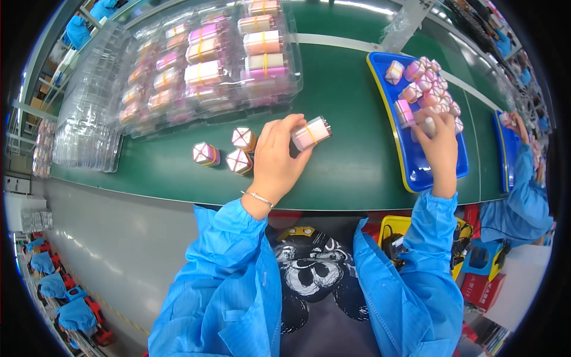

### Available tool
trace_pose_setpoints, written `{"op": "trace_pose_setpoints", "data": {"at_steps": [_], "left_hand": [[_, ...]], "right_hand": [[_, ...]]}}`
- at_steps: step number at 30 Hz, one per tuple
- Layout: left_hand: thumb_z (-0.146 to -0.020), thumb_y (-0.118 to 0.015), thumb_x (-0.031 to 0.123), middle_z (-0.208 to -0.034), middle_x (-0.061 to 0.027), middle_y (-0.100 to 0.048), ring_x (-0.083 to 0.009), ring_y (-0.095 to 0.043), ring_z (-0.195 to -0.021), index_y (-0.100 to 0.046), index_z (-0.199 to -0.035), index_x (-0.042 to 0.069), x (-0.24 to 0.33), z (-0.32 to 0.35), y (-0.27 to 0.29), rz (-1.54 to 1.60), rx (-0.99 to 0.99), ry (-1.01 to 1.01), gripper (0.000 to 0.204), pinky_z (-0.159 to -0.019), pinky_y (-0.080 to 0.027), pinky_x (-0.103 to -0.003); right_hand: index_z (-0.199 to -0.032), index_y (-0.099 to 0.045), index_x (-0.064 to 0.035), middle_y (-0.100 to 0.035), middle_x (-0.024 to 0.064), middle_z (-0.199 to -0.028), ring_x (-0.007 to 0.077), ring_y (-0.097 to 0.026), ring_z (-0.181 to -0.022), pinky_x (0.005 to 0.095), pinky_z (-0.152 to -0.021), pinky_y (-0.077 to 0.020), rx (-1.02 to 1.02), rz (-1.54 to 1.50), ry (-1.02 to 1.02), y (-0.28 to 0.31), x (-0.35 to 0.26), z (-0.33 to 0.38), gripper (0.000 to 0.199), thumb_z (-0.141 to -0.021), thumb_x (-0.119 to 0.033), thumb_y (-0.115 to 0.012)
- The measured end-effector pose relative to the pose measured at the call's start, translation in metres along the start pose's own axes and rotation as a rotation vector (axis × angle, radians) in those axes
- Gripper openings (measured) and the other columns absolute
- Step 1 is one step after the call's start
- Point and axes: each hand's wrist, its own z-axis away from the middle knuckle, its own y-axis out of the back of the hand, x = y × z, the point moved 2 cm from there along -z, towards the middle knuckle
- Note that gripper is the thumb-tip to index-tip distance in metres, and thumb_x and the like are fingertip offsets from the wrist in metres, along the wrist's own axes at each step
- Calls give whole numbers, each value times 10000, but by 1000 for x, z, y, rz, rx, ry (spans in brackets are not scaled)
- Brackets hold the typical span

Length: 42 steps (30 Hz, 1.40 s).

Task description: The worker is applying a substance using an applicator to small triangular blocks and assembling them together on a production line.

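Note:
Above the green table, my left hand (278, 156) pinches a hexagonal bundle (311, 133) of pink and white pieces, bound with a yellow rubber band, between thumb and fingers. Three similar bundles (239, 161) stand close together to the left of that hand. My right hand (439, 146) reaches into a blue tray (410, 169) with a yellow rim, its fingers curled at the near side of a heap of pink and white bundles (429, 83). A pale rounded shape shows between these fingers; what they grip, if anything, is unclear.
Stacked clear plastic trays (208, 98) filled with banded bundles stand at the back left, beside a stack of clear trays (89, 107). A metal post (404, 27) rises at the table's far side. At the right, another person's hand (521, 128) is over a second blue tray (507, 156).

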Motion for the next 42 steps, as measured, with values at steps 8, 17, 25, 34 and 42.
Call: {"op": "trace_pose_setpoints", "data": {"at_steps": [8,17,25,34,42], "left_hand": [[-741,-765,20,-1094,-110,-608,-229,-611,-960,-452,-1236,40,-4,1,-5,175,53,144,586,-856,-484,-341],[-884,-656,95,-1239,-219,-469,-309,-526,-1116,-312,-1348,-36,-21,6,-14,-28,13,322,593,-969,-416,-364],[-887,-607,49,-1344,-283,-387,-408,-413,-1268,-271,-1382,-84,-24,3,-6,-112,65,332,613,-1083,-322,-419],[-886,-625,66,-1232,-276,-496,-397,-532,-1114,-376,-1328,-75,-31,-3,5,-129,78,417,526,-946,-428,-421],[-919,-569,35,-1337,-233,-370,-352,-407,-1232,-299,-1376,-70,-40,8,5,-320,62,201,541,-1049,-336,-398]], "right_hand": [[-1287,-563,-187,-509,141,-1229,351,-625,-1002,413,-809,-536,101,-3,-36,7,9,4,582,-752,-292,-767],[-1166,-570,-108,-545,111,-1187,369,-642,-943,444,-770,-544,143,-65,67,-10,-4,-4,479,-729,-218,-732],[-1263,-578,-126,-557,142,-1176,353,-660,-882,425,-737,-550,112,-100,110,-5,1,-10,559,-733,-231,-721],[-1151,-610,-59,-561,201,-1193,384,-632,-975,452,-809,-524,195,-1,-3,-22,13,-16,479,-737,-264,-736],[-1110,-551,-94,-538,122,-1121,329,-657,-760,427,-626,-548,404,-383,121,25,-9,-12,456,-724,-238,-746]]}}
